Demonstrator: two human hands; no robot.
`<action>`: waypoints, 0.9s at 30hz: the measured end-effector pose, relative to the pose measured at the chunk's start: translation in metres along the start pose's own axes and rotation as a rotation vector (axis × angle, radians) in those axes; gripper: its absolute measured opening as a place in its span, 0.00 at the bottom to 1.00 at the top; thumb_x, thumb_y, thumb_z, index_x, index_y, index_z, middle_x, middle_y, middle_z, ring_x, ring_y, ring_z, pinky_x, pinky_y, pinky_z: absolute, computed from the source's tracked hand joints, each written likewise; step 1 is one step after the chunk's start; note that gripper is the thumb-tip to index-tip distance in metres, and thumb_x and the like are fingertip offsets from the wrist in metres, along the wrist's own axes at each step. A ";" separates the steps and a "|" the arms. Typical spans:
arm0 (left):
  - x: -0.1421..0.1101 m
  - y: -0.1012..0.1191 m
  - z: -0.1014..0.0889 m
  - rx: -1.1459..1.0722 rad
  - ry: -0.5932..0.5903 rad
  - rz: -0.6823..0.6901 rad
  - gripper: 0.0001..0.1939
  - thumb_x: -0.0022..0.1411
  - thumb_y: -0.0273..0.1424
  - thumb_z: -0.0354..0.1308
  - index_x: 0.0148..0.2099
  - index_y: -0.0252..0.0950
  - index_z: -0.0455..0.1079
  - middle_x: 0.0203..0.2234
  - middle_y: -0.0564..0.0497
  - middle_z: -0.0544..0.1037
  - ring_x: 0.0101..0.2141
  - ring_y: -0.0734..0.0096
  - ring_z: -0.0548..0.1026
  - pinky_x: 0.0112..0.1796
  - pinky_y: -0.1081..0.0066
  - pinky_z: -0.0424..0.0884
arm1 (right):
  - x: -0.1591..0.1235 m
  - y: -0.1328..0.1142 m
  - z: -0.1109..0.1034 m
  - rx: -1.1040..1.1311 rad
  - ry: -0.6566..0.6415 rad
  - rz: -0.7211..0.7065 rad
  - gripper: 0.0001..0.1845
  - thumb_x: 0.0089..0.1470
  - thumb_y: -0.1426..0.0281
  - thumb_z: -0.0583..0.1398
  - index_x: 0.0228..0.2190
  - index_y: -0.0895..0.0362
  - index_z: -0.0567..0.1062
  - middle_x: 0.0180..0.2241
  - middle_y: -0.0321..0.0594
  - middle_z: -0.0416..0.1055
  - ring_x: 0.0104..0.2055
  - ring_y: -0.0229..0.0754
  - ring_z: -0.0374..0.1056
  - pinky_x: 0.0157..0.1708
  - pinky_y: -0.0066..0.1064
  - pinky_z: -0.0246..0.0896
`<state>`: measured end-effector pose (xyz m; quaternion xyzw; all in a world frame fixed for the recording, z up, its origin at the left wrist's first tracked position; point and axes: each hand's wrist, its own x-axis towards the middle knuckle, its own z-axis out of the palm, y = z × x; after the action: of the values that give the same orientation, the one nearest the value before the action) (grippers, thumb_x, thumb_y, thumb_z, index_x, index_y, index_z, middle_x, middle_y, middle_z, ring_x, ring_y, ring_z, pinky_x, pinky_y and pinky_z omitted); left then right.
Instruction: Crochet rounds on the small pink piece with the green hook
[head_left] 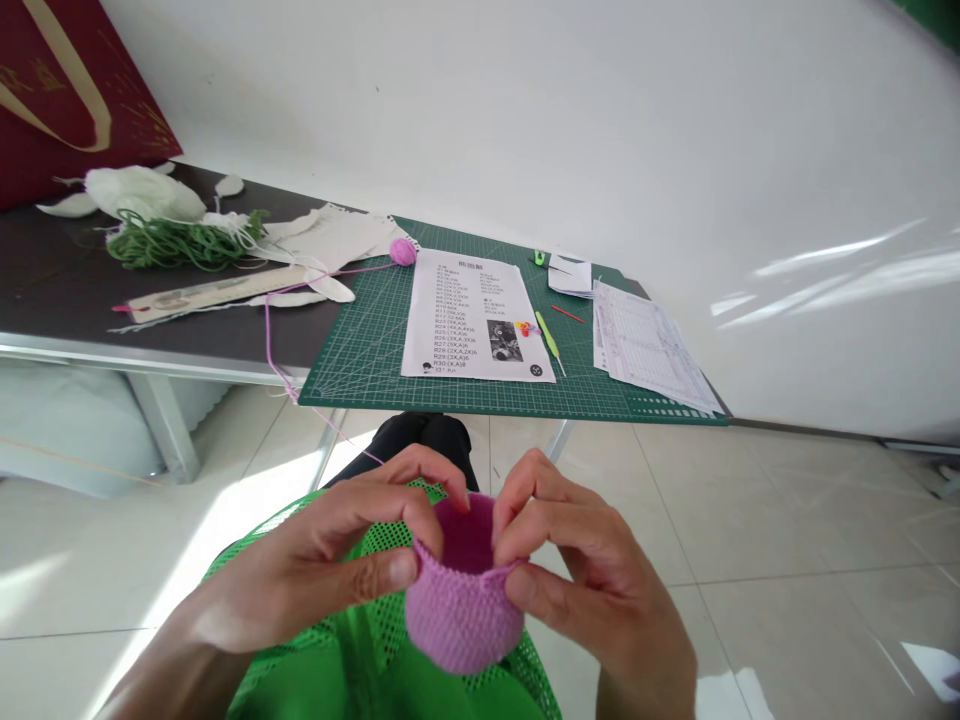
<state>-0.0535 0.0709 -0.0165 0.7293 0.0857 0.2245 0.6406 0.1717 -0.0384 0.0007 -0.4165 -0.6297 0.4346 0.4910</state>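
Between my two hands, above my lap, is a pink crocheted cup-shaped piece (466, 618), its round opening facing up toward me. My left hand (330, 555) pinches the left side of the rim, thumb outside and fingertips inside. On the right side, my right hand (574, 560) grips the rim in the same way. A strand of pink yarn (274, 345) runs from near my left hand up over the table edge toward a small pink yarn ball (403, 251). A green-handled crochet hook (548, 336) lies on the mat, apart from both hands.
A green cutting mat (352, 350) bears a printed pattern sheet (457, 340), small coloured markers (527, 328), a red stick (568, 314) and form papers (652, 345). To the left lie green yarn (176, 240), white yarn (142, 192) and a red bag (67, 90). A white wall (600, 130) stands behind.
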 end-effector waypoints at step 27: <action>0.008 0.004 0.027 -0.075 0.035 0.040 0.17 0.73 0.44 0.61 0.33 0.40 0.70 0.27 0.57 0.71 0.32 0.69 0.70 0.48 0.63 0.66 | 0.007 0.000 0.005 0.419 0.261 -0.013 0.15 0.70 0.64 0.57 0.30 0.52 0.76 0.22 0.31 0.53 0.26 0.38 0.50 0.30 0.33 0.49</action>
<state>-0.0355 0.0492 -0.0132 0.7024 0.0738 0.2530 0.6612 0.1660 -0.0322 0.0020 -0.3540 -0.4595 0.4952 0.6467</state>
